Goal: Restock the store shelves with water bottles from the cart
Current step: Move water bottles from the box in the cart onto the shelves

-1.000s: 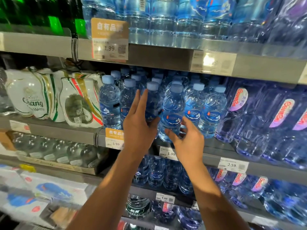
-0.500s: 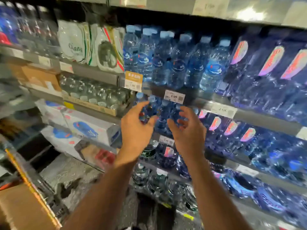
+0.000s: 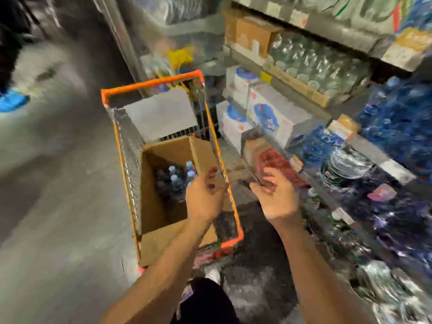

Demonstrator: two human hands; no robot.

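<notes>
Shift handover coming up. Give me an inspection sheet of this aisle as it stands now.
Surface: grey floor, blurred.
Job's things: bottles stand in an open cardboard box inside the orange-rimmed cart; shelves on the right hold blue bottle packs.
Clutter: white cartons low on the shelving.
Hands: left hand and right hand hover empty, fingers loosely curled.
Cables: nothing seen.
Surroundings: store aisle, much motion blur.

A grey floor is seen at the left. White boxes with blue prints are stacked low beside the aisle. A brown carton is set higher up, next to a tray of clear glass jars. A white shoe is glimpsed below.
</notes>
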